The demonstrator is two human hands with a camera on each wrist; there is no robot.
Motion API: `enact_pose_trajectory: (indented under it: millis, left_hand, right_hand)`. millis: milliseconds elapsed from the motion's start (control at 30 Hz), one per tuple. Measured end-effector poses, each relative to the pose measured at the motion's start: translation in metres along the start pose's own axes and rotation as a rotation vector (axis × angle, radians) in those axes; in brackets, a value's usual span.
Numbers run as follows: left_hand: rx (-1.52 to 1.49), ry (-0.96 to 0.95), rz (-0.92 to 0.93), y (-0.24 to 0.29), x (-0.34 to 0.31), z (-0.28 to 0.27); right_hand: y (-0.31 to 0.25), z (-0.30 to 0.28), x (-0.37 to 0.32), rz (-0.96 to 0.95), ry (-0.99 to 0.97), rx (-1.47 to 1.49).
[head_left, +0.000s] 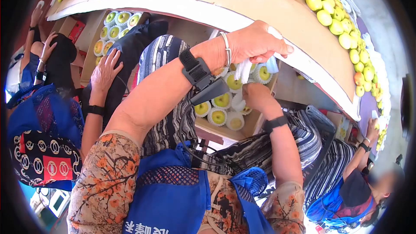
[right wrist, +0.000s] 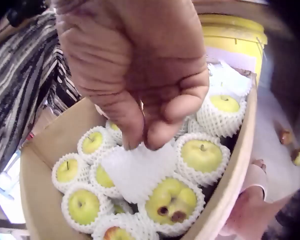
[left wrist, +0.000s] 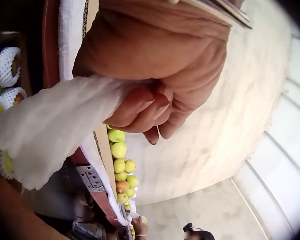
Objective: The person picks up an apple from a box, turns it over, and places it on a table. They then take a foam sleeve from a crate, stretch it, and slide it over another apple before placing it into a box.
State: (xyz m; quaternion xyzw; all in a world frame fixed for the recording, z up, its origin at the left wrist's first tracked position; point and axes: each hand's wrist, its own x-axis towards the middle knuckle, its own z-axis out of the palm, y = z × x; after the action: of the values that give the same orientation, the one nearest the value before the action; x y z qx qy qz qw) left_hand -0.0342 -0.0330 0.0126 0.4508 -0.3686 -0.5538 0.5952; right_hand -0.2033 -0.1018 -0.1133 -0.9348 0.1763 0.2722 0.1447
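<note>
My left hand, fingers curled, grips a bunch of soft white foam sleeves above the cardboard box. The loose ends hang below the fist. Lower, over the box, my right hand pinches a flattened white foam sleeve between thumb and fingers. Inside the box, yellow-green apples sit stem up, each in a white foam net. The pinched sleeve overlaps a blemished apple with dark brown spots in the right wrist view.
A cardboard-topped table curves ahead, with rows of bare apples along it. People sit on both sides; one person's hand rests on a knee near another apple box. A yellow bucket stands beyond my box.
</note>
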Motion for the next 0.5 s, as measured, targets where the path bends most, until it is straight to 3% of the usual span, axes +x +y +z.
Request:
enact_pose_trajectory:
  millis: [100, 200, 300, 400, 500]
  left_hand:
    - [0.001, 0.007, -0.015, 0.0, 0.002, -0.007]
    - [-0.004, 0.001, -0.023, 0.001, 0.001, -0.009]
    - [0.0, 0.019, -0.021, 0.0, 0.001, -0.006]
    - [0.0, 0.028, -0.021, 0.0, 0.001, -0.003]
    - [-0.004, 0.031, -0.02, 0.0, 0.001, -0.003]
  right_hand:
    - [0.002, -0.01, -0.007, -0.044, 0.041, 0.077]
    - [-0.011, -0.011, -0.011, 0.103, 0.083, -0.008]
    - [-0.013, -0.012, -0.009, 0.226, 0.005, 0.002]
    - [-0.011, -0.009, -0.004, 0.262, -0.02, 0.069]
    - [-0.011, -0.006, -0.001, 0.17, -0.033, 0.007]
